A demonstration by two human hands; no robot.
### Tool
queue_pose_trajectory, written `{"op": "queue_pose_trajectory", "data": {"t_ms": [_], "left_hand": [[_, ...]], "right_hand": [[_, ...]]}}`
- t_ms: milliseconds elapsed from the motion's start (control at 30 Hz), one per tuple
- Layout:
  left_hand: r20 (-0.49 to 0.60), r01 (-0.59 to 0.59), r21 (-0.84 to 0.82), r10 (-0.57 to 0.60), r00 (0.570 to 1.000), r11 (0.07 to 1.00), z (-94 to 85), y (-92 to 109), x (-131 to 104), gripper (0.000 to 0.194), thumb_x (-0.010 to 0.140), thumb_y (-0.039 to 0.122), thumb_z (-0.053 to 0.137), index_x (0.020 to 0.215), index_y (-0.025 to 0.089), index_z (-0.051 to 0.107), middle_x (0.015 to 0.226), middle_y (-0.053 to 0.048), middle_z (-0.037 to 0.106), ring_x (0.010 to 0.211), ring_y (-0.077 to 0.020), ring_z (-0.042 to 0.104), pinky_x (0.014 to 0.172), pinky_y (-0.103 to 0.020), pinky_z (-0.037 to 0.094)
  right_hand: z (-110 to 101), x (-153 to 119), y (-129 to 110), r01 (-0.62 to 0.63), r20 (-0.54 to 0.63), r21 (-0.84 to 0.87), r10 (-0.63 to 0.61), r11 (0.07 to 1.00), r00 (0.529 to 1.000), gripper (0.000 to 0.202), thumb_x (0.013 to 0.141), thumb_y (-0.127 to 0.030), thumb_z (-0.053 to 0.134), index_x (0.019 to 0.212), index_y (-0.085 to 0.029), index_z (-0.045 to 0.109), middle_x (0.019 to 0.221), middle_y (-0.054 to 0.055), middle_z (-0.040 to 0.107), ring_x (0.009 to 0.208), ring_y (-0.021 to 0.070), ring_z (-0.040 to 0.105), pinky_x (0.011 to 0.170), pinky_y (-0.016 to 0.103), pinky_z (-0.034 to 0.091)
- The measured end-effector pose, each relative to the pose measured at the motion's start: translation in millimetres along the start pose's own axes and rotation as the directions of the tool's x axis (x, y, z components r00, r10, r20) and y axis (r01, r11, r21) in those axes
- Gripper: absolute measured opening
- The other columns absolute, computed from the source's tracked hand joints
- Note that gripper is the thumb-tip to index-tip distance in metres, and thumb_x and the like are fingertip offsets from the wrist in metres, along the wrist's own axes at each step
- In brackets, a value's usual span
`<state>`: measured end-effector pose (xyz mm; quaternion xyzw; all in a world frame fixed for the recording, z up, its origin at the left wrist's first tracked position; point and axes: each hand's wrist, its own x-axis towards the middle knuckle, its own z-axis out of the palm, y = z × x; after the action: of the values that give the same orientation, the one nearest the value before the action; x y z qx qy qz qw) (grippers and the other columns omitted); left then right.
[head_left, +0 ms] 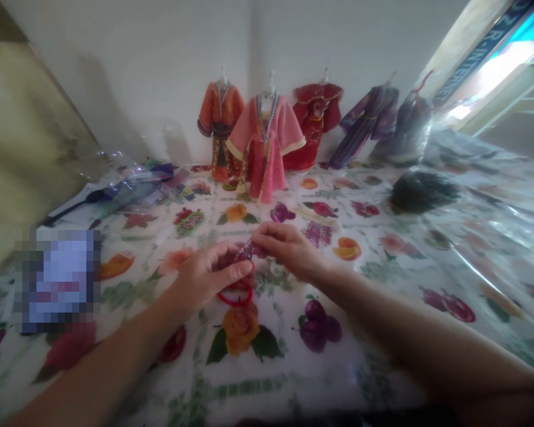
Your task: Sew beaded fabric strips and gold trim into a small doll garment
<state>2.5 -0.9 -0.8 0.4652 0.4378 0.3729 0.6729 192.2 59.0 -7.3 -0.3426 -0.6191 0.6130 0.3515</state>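
My left hand (207,270) is closed, its thumb and fingers pinching a small strip of sparkly beaded trim (244,251) above the tablecloth. From the right, my right hand (289,246) pinches the upper end of the same strip between thumb and fingertips. A thin red loop (235,303), like a cord or band, hangs just below my left thumb. Whether it is joined to the trim I cannot tell. Beyond my right hand lies a beaded purple piece (319,233), and farther left a small green-edged beaded patch (190,223).
Small doll robes stand at the wall: orange (221,110), pink (289,127), red (314,142) and purple (367,121). A dark bundle in plastic (422,191) lies right. Plastic-wrapped scraps (146,184) and a blurred-out flat object (64,273) are left. The tablecloth (267,367) is fruit-printed.
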Motion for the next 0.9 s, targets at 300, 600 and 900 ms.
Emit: {"op": "queue_pose_trajectory", "data": {"t_ms": [300, 600, 900], "left_hand": [[-0.124, -0.089, 0.239, 0.122, 0.985, 0.967, -0.8, 2.4, 1.8, 0.022, 0.088, 0.04, 0.062, 0.087, 0.018, 0.063, 0.076, 0.0, 0.068, 0.067, -0.0151, 0.068, 0.066, -0.026, 0.057], [-0.173, -0.123, 0.466, 0.226, 0.959, 0.876, -4.1, 1.5, 1.9, 0.028, 0.09, 0.043, 0.056, 0.078, 0.018, 0.06, 0.071, 0.001, 0.058, 0.07, -0.0137, 0.057, 0.065, -0.023, 0.048], [-0.151, -0.165, 0.452, 0.258, 0.954, 0.877, -0.8, -0.4, 1.5, 0.035, 0.09, 0.049, 0.054, 0.074, 0.018, 0.057, 0.061, 0.004, 0.047, 0.058, -0.0105, 0.043, 0.054, -0.021, 0.036]], "right_hand": [[1.1, -2.4, 8.2, -0.11, 0.129, 0.261, 0.079, 0.959, 0.989, 0.027, 0.087, -0.041, 0.062, 0.077, -0.016, 0.064, 0.07, 0.0, 0.063, 0.064, 0.0098, 0.057, 0.063, 0.023, 0.045], [2.4, -2.0, 18.2, -0.131, 0.132, 0.345, 0.089, 0.929, 0.987, 0.016, 0.08, -0.029, 0.072, 0.083, -0.014, 0.065, 0.072, -0.001, 0.065, 0.064, 0.0073, 0.057, 0.062, 0.02, 0.044], [5.5, -3.8, 16.9, -0.095, 0.14, 0.225, 0.064, 0.97, 0.988, 0.01, 0.081, -0.024, 0.068, 0.081, -0.015, 0.064, 0.07, -0.002, 0.063, 0.063, 0.0077, 0.055, 0.064, 0.023, 0.043]]}}
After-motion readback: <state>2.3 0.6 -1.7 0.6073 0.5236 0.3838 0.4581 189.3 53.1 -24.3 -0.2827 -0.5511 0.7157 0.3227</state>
